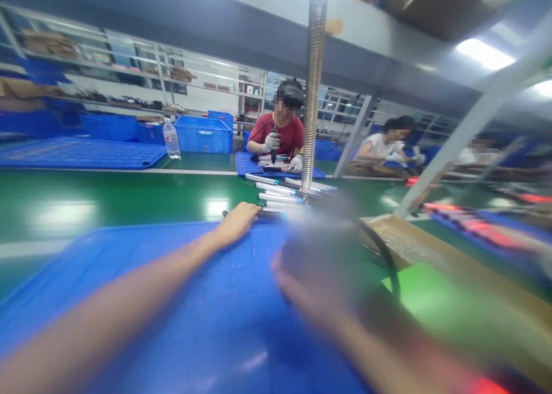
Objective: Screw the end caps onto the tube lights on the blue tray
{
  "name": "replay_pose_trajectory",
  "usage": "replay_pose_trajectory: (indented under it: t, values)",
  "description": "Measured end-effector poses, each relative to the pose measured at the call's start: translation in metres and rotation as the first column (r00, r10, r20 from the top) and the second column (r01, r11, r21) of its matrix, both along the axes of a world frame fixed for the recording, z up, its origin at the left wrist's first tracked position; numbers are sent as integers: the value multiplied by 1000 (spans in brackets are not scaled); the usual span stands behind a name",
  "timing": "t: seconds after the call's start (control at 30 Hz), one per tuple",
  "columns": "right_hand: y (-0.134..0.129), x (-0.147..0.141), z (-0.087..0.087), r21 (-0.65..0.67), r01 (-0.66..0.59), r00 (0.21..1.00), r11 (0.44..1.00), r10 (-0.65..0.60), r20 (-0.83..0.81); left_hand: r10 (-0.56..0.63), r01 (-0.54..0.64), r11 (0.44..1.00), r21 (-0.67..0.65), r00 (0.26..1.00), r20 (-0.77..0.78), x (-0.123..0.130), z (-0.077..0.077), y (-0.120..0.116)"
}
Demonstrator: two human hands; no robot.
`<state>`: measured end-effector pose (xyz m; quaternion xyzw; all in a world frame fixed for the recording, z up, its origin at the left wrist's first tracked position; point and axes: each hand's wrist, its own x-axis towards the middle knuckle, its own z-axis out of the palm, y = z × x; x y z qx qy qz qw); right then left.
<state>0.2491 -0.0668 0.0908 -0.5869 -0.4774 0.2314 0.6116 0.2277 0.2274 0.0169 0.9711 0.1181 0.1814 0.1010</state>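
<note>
My left hand (238, 222) reaches over the far edge of a blue tray (207, 302), its fingers closed at the end of a dark-tipped rod that is mostly hidden. Right of it, my right hand (297, 279) is smeared by motion above the same tray, beside a blurred dark shape. What that hand holds, if anything, cannot be made out. Just past my hands, several white rods (278, 197) with blue ends lie on the green surface (129, 198).
A ribbed metal hose (313, 89) hangs down in the middle. Across the bench a gloved person (276, 132) holds a tool over another blue tray. To the right is a cardboard box (405, 238); at the back left, a bottle (171, 139) and a blue bin (202, 134).
</note>
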Motion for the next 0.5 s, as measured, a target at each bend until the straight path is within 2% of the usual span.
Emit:
replay_pose_trajectory:
  t: [0.13, 0.2, 0.27, 0.37, 0.5]
  values:
    - [-1, -2, 4, -36, -40, 998, 999, 39, -43, 265, -265, 964, -7, 964, 8, -49, 23, 60]
    - [0, 0, -5, -7, -37, 997, 999, 37, -64, 400, -400, 916, -15, 916, -25, -76, 28, 84]
    - [2, 4, -18, 30, -16, 998, 999, 18, -60, 484, -488, 873, -21, 871, -88, -98, 27, 98]
    - [6, 11, -36, 78, -27, 1000, 997, 26, 8, 541, -551, 834, -29, 827, -153, -117, 21, 101]
    - [7, 13, -42, 96, -7, 999, 995, 3, 44, 550, -557, 829, -46, 828, -105, -127, 22, 77]
